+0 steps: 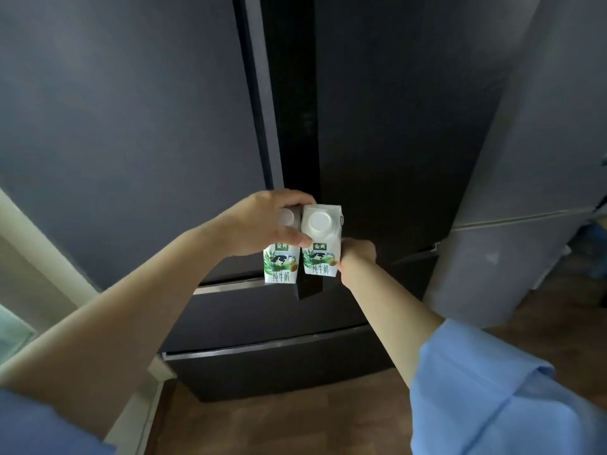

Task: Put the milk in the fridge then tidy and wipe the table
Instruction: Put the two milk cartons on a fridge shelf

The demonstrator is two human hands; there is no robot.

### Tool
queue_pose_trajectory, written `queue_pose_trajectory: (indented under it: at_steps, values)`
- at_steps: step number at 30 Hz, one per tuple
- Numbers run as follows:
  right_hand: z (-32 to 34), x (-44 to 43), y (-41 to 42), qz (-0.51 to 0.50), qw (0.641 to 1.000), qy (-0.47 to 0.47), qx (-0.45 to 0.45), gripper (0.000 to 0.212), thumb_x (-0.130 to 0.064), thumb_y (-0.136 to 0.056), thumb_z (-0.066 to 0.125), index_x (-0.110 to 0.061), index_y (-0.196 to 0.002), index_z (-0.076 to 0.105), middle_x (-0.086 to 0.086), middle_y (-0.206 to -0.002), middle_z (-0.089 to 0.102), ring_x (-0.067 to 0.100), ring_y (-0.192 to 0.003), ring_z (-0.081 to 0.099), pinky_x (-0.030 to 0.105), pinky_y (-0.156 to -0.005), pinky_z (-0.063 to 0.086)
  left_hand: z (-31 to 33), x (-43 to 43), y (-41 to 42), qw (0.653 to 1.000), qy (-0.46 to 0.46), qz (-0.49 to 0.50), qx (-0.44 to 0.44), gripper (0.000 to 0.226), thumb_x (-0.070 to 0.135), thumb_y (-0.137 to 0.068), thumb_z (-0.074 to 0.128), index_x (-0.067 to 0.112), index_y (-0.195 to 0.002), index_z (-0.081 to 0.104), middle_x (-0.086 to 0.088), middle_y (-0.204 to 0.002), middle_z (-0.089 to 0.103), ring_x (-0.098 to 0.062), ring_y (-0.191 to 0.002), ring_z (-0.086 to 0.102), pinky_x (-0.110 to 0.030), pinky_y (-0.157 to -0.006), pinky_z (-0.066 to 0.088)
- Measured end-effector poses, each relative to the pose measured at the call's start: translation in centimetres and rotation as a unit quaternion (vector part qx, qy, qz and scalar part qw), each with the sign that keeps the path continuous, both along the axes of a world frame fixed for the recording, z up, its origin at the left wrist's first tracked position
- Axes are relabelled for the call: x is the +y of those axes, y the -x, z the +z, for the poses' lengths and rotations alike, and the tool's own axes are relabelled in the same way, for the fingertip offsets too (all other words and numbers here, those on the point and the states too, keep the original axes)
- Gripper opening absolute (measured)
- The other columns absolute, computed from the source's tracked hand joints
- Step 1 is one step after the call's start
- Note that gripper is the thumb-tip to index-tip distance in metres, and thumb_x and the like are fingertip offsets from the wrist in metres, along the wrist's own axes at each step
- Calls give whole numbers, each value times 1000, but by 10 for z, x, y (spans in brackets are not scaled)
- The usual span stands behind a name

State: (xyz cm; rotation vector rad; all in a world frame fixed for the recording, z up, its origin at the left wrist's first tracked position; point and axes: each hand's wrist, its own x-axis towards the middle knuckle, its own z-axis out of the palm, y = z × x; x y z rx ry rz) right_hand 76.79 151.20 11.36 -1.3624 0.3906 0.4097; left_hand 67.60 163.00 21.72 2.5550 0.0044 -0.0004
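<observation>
Milk cartons point(283, 265), paired, in grip of left fingers point(292, 199); right hand point(358, 253), fingers unclear.

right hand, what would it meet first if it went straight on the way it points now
Most likely the dark fridge door just beyond it. The right hand points at the door's lower edge, beside the right milk carton; its fingers are hidden, so it may already touch. Depth is unclear.
</observation>
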Motion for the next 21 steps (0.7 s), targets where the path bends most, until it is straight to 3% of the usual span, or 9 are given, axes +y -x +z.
queue_pose_trajectory:
  at_steps: [4,8,9,11,13,14,15,17,21]
  values:
    - [28,8,46,-11,989,37,-146,15,-9,-93,46,-8,-81,55,9,-85,61,20,-78,61,27,-61,48,27,11,50,1000,-1,-1,-15,57,28,-72,78,37,-123,53,17,-107,59,-4,-95,57,-14,-76,42]
    - [52,15,86,2,898,149,-413,11,-12,-88,59,-6,-93,67,10,-94,71,21,-85,65,36,-77,52,55,28,92,999,-13,13,-35,52,30,-71,79,40,-116,56,18,-105,61,-5,-95,57,-18,-76,42]
    - [61,20,93,14,850,182,-495,11,-10,-86,61,-8,-94,69,8,-94,71,21,-86,65,36,-76,53,63,32,103,999,-21,17,-36,51,30,-70,79,41,-114,57,18,-104,61,-5,-94,57,-21,-78,43]
    - [70,25,89,41,655,350,-669,19,-8,-79,67,-10,-98,70,5,-102,70,26,-100,64,37,-85,51,75,39,116,999,-30,21,-32,48,30,-70,80,42,-111,58,19,-101,62,-4,-92,58,-22,-77,44]
    - [85,26,83,152,426,549,-703,33,-15,-86,61,-12,-118,63,3,-128,59,28,-134,41,43,-111,29,87,44,128,999,-28,19,-31,46,30,-70,80,41,-109,59,20,-98,63,-1,-90,58,-18,-73,42]
    - [94,24,81,197,353,627,-665,38,-19,-91,53,-13,-128,56,4,-140,49,27,-145,22,46,-118,13,91,45,132,999,-25,18,-35,45,29,-70,80,40,-108,58,21,-97,63,0,-88,58,-16,-71,41]
    - [105,23,76,213,306,684,-627,41,-20,-94,47,-12,-133,52,5,-146,42,28,-148,11,50,-119,1,98,46,136,999,-20,20,-46,45,29,-70,79,40,-108,58,22,-96,62,2,-87,57,-14,-70,40]
    - [119,17,67,216,266,754,-561,41,-18,-95,42,-11,-135,51,7,-146,41,29,-148,7,52,-117,-7,104,41,135,998,-9,19,-59,45,28,-71,79,42,-107,55,25,-94,59,6,-84,55,-10,-68,38]
    - [126,17,68,207,250,787,-525,54,-26,-90,50,-18,-143,39,4,-143,45,29,-145,14,53,-116,-10,114,29,124,997,16,10,-80,46,27,-71,79,44,-104,52,25,-97,59,3,-88,56,-8,-75,40]
